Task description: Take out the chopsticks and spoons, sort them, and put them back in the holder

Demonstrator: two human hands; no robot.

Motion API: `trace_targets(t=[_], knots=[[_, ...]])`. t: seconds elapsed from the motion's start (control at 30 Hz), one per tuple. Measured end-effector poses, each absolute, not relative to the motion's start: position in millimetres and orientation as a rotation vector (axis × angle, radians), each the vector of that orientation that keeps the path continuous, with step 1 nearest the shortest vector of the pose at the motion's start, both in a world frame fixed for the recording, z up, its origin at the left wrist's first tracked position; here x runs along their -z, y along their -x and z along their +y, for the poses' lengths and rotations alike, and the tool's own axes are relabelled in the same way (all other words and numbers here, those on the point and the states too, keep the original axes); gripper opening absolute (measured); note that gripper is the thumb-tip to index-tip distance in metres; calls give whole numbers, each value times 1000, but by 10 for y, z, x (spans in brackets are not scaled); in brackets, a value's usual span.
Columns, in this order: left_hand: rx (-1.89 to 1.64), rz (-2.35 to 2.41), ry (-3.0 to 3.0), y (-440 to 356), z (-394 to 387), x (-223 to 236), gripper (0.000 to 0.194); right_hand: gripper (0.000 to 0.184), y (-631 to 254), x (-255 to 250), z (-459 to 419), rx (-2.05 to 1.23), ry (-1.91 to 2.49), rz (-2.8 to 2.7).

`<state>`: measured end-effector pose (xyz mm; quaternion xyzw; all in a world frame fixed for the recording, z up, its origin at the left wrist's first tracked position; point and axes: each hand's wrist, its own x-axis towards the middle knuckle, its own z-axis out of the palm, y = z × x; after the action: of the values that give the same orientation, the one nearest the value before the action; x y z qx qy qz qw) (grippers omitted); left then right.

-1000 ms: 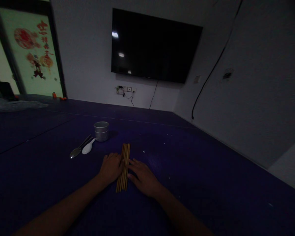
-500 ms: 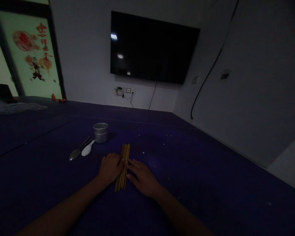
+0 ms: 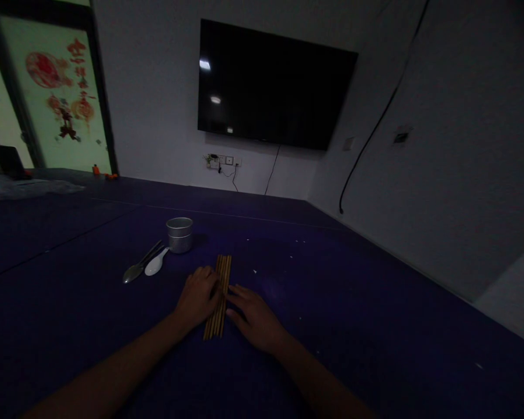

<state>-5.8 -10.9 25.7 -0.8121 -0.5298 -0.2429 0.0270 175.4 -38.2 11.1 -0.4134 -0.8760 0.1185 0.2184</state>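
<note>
Several brown chopsticks (image 3: pixel 216 326) lie side by side in a flat row on the dark purple tabletop (image 3: pixel 357 291). From the left, my left hand (image 3: pixel 198 295) bends over the row, its fingers curled and its thumb against the sticks. Over on the other side, my right hand (image 3: pixel 255 317) rests palm down with thumb and fingers apart, the fingertips touching the row's right edge. Parts of the middle of the chopsticks are hidden beneath the fingers.
A silver metal cup (image 3: pixel 179 235) stands left of the chopsticks' far ends. Beside it lie a white soup spoon (image 3: pixel 156 263) and a metal spoon (image 3: pixel 133 272). Small white scraps dot the table. Behind are a wall-mounted television (image 3: pixel 274 84) and a hanging black cable (image 3: pixel 370 132).
My left hand has lifted and shifted slightly, with its fingers more bent over the chopsticks. The right hand and the chopsticks stay almost in place.
</note>
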Motion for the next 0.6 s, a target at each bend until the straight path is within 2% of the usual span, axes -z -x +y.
trace_targets(t=[0.23,0.6], knots=[[831,-1561,2591,74,-120,-249,25,42,-1751,-100,-386,-302,1121,-2412],[800,-1504,2635,102,-88,-204,25,43,-1742,-116,-388,-310,1122,-2409]])
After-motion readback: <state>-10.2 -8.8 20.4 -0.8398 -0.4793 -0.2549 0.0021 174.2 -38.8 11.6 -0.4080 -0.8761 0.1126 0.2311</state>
